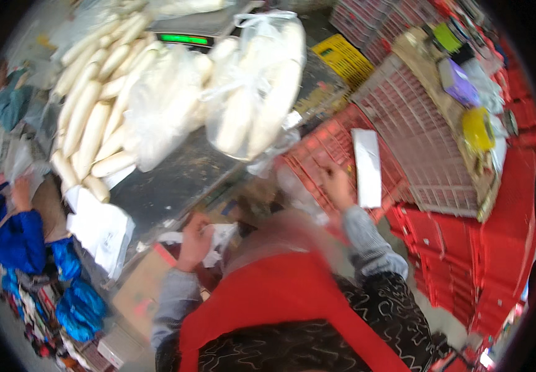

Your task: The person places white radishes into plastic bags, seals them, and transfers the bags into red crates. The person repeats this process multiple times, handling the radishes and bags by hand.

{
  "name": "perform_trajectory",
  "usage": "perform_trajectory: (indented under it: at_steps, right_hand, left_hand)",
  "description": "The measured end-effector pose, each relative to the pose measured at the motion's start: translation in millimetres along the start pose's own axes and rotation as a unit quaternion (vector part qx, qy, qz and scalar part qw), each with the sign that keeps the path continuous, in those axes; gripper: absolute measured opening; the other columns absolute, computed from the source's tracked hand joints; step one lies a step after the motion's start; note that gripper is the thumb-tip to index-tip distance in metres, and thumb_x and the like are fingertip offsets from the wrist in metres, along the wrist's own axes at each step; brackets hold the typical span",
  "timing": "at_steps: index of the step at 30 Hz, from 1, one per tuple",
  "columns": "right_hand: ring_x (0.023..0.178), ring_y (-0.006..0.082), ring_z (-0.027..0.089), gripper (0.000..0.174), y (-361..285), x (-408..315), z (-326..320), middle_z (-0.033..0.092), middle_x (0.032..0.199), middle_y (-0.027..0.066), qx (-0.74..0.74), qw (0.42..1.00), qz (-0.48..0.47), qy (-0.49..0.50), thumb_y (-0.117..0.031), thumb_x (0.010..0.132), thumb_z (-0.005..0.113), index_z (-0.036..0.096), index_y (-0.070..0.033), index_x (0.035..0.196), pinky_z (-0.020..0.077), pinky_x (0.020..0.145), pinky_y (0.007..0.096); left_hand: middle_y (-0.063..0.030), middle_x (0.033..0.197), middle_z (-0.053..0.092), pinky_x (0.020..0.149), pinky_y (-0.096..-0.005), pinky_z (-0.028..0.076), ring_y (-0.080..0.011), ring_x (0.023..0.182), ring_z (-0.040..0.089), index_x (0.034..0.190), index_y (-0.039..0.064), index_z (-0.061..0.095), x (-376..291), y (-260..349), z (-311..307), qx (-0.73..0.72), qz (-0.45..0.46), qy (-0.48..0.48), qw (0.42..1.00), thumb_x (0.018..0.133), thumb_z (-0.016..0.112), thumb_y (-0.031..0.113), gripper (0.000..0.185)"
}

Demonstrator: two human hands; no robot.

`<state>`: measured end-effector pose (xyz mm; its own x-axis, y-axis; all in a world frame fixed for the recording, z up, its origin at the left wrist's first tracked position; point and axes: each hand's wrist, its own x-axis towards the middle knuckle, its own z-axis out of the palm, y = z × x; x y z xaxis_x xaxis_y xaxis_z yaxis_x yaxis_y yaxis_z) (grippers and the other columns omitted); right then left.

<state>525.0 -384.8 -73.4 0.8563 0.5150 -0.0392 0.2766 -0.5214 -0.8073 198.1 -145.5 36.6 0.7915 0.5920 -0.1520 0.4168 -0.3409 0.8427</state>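
Observation:
My left hand [195, 242] is at the table's front edge, its fingers curled beside a white printed plastic bag [221, 241]; whether it grips the bag is unclear. Over a red plastic crate [307, 144] hovers my right hand [336, 183], blurred and partly curled. A flat white box-like piece [367, 167] rests on that crate just right of it. On the dark table [170, 181] before me lie two clear bags of white radishes: one tied bag [258, 88], and another bag [163, 107] to its left. Loose white radishes [91, 121] are heaped further left.
A weighing scale with a lit green display [184, 39] stands behind the bags. White bags [102, 232] hang at the table's left corner. Stacked crates [421, 135] topped with cardboard and tape rolls rise at right. A person in a blue sleeve [19, 242] is at far left.

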Motion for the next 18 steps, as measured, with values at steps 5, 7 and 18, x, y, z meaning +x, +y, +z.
perform_trajectory:
  at_steps: [5,7,18]
  right_hand:
    - [0.088,0.0222,0.066,0.023,-39,9,-9,0.069,0.094,0.0122,0.111,0.990,-0.014,-0.082,-0.016,0.089,0.065,0.068,0.001,0.104,0.0515,0.078,0.0337]
    - [0.098,0.0279,0.066,0.031,-76,-1,8,0.069,0.106,0.0149,0.166,0.958,-0.048,-0.227,-0.022,0.087,0.068,0.067,0.000,0.109,0.0508,0.087,0.0377]
    - [0.084,0.0135,0.064,0.031,-183,-36,74,0.070,0.092,0.0067,0.253,0.823,-0.161,-0.483,-0.011,0.086,0.069,0.066,-0.001,0.115,0.0515,0.076,0.0297]
  left_hand:
    - [-0.0085,0.090,0.065,0.077,-0.0291,0.050,-0.0147,0.086,0.062,0.097,-0.002,0.063,10,28,25,-0.073,-0.037,-0.015,0.997,0.085,0.056,-0.004,0.014]
    - [-0.0083,0.090,0.066,0.077,-0.0282,0.050,-0.0135,0.085,0.063,0.095,-0.002,0.066,17,43,32,-0.082,-0.036,-0.038,0.995,0.085,0.057,-0.004,0.014]
    - [-0.0068,0.089,0.065,0.077,-0.0270,0.049,-0.0098,0.087,0.058,0.095,-0.002,0.061,-7,46,7,-0.119,-0.028,0.186,0.975,0.085,0.055,-0.007,0.013]
